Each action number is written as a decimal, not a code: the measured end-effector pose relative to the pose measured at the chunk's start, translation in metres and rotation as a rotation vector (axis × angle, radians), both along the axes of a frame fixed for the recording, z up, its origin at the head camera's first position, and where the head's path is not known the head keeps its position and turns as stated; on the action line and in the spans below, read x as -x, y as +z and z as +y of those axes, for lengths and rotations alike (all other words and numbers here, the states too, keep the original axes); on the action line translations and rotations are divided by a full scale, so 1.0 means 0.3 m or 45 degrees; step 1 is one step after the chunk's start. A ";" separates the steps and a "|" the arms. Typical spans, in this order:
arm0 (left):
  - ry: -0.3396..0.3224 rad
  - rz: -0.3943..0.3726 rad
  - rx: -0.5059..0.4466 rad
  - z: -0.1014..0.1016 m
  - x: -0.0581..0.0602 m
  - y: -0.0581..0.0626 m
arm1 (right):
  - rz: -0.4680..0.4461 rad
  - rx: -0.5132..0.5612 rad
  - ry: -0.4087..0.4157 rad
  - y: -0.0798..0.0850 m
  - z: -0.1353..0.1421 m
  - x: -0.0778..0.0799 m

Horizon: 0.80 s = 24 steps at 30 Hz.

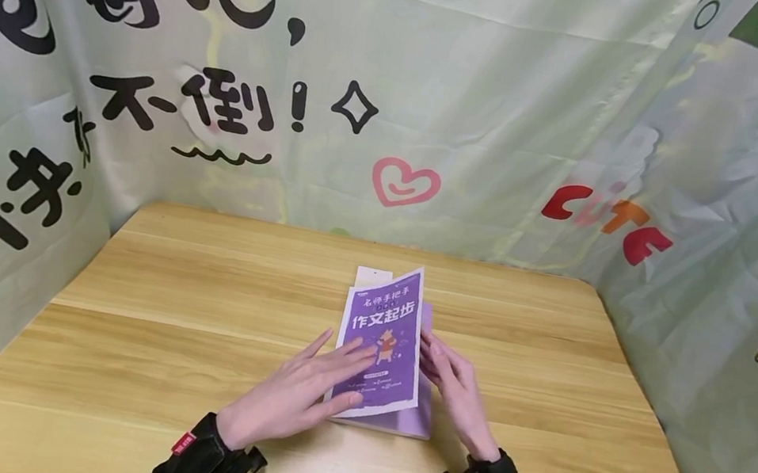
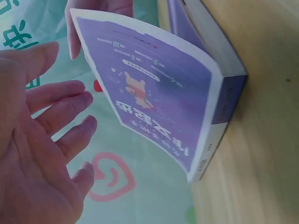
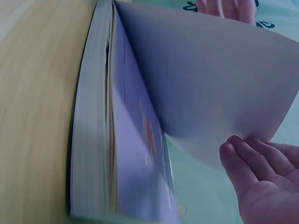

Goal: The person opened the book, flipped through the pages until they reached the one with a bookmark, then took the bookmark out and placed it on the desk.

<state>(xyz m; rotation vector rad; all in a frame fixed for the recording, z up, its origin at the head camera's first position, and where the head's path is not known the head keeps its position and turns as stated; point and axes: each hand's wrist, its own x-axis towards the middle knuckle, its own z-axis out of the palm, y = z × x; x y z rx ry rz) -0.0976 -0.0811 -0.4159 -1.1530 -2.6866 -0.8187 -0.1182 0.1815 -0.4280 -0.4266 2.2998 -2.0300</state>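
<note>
A thick book with a purple cover [image 1: 374, 380] lies on the table, a small cartoon bear and white lettering on its front. The front cover [image 2: 149, 88] is swung up off the pages, and its pale inner side [image 3: 219, 79] shows in the right wrist view. My right hand [image 1: 455, 390] is at the free edge of the cover, fingertips [image 3: 236, 145] against the inner side. My left hand [image 1: 301, 394] is spread in front of the cover; in the left wrist view its fingers [image 2: 70, 112] stand apart from it. A purple page [image 3: 140, 140] shows under the cover.
The wooden table [image 1: 197, 308] extends around the book on all sides. A pale strip [image 1: 373, 277] shows beyond the book's top edge. Behind the table hangs a light cloth [image 1: 508, 126] with printed lettering, a heart and a star. Wrist cameras [image 1: 241, 466] are strapped on both arms.
</note>
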 end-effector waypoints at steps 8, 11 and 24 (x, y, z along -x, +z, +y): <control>0.009 0.132 -0.019 -0.003 -0.008 0.037 | 0.007 0.012 0.081 0.012 -0.061 -0.005; 0.017 0.199 0.001 -0.010 -0.009 0.047 | 0.044 -0.039 0.100 0.008 -0.080 -0.004; 0.052 0.521 0.060 -0.018 -0.022 0.102 | 0.197 -0.236 0.188 -0.006 -0.154 -0.005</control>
